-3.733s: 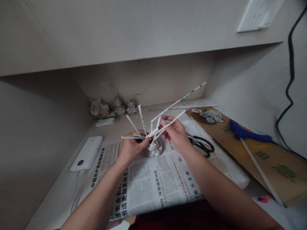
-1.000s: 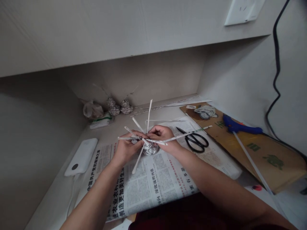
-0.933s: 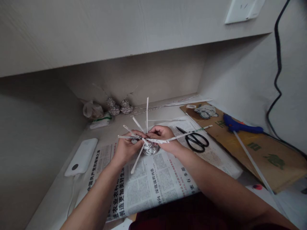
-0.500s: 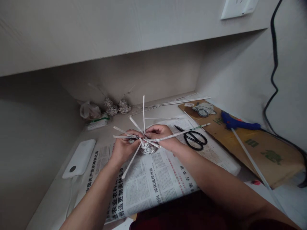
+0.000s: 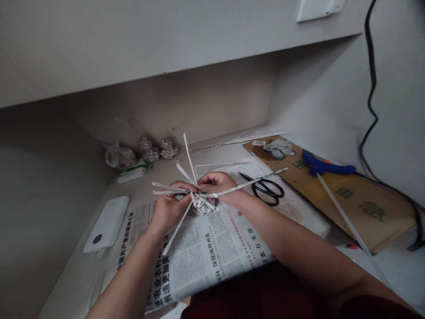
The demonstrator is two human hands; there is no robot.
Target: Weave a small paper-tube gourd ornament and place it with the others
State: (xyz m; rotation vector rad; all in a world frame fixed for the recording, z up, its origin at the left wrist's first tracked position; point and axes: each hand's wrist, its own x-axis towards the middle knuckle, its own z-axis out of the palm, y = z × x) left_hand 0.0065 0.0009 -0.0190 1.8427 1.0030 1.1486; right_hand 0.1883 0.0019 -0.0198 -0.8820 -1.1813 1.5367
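Note:
A small woven newspaper piece [image 5: 203,207] sits between my hands, with several rolled paper sticks fanning out from its top. My left hand [image 5: 173,204] is closed on its left side, thumb and fingers pinching the base of the sticks. From the right, my right hand [image 5: 219,186] pinches the sticks near the middle. One long paper stick [image 5: 249,185] runs under that hand out to the right. Another stick [image 5: 190,155] points up and away, and one [image 5: 177,229] slants toward me. My fingers hide part of the weave.
Newspaper [image 5: 199,252] covers the table. Black scissors [image 5: 267,190] lie right of my hands, and a blue glue gun [image 5: 327,166] rests on cardboard [image 5: 358,199]. Woven gourd shapes [image 5: 168,148] and a plastic bag [image 5: 119,155] stand at the back; a white power bank [image 5: 106,225] lies left.
The upright stick has tipped to the left at its top, and the stick toward me has swung slightly left. Both hands stay on the woven piece. The whole view has shifted a little.

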